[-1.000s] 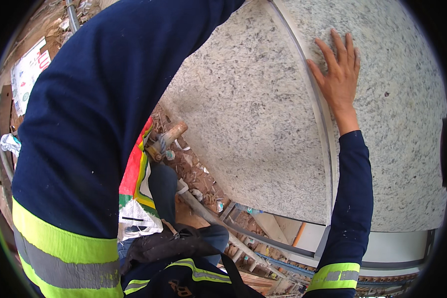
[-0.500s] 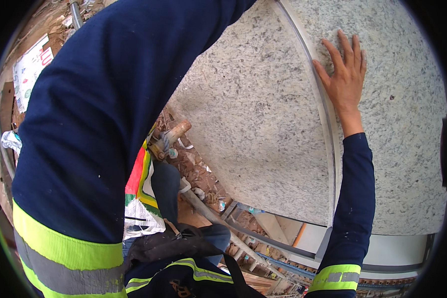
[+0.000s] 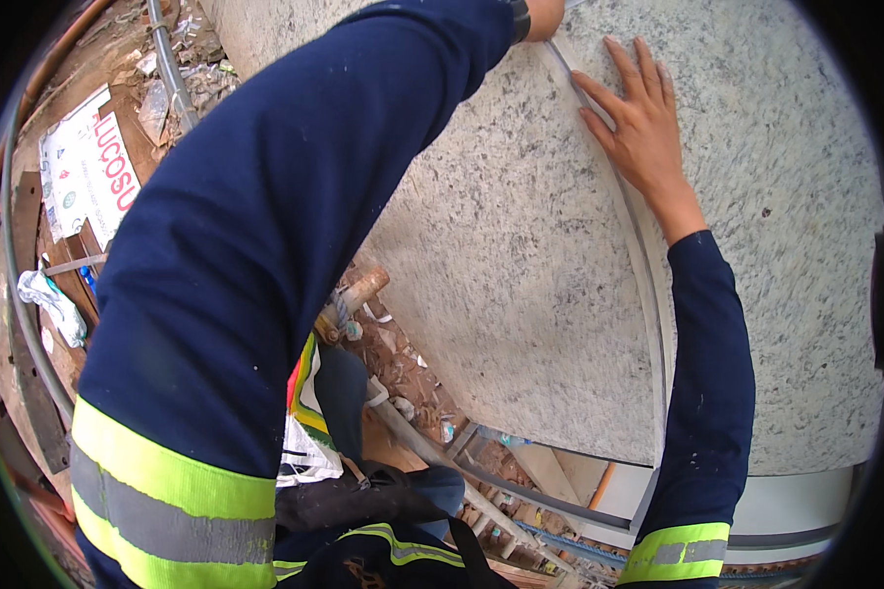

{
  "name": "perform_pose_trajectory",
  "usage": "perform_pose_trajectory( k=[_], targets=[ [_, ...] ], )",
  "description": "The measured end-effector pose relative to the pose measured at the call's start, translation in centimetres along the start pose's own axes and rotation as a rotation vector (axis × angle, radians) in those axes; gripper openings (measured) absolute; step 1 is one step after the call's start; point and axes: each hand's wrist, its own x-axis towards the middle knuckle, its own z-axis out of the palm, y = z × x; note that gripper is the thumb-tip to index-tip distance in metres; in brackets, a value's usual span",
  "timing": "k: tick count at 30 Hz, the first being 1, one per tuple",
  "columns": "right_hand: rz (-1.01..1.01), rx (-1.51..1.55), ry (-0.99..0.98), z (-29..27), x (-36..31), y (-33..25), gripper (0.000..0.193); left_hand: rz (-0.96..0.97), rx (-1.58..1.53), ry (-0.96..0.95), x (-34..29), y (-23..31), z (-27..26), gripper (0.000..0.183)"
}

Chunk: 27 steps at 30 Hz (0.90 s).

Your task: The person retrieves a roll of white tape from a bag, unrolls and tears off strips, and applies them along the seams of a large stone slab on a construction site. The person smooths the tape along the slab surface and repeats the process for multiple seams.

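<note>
Best to press evenly with the bare right hand [image 3: 646, 137], fingers spread on the speckled grey-white stone-like panel [image 3: 786, 314] beneath, beside the narrow grey seam [image 3: 652, 294]; cannot tell the grip of the bare left hand [image 3: 544, 18].

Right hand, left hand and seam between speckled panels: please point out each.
Right hand [image 3: 646, 137]: head view, back of the hand.
Left hand [image 3: 543, 19]: head view, back near the wrist.
Seam [image 3: 652, 294]: head view, its middle stretch.

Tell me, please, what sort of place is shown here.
Most likely a building site: there are large speckled, stone-like panels with a seam between them, scattered debris on the ground, and a dark blue work sleeve with reflective bands.
</note>
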Motion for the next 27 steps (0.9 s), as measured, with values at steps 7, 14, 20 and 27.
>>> perform_pose_trajectory(
  k=[7,14,20,27],
  targets=[
    [0.026,-0.078,0.007,1.5,4.0,-0.2,0.039,0.022,0.011,-0.001,-0.4,0.2,-1.4,0.033],
    [0.057,-0.142,-0.013,2.0,4.7,-0.6,0.043,0.67,0.112,0.133,0.3,-5.4,-0.5,0.031],
    [0.037,-0.168,0.005,1.8,4.7,-0.9,0.043,0.311,-0.094,0.028,0.2,-6.6,0.3,0.029],
    [0.047,-0.205,-0.01,2.0,4.8,-0.8,0.046,0.166,0.077,0.05,0.9,-6.5,-0.1,0.024]
  ],
)
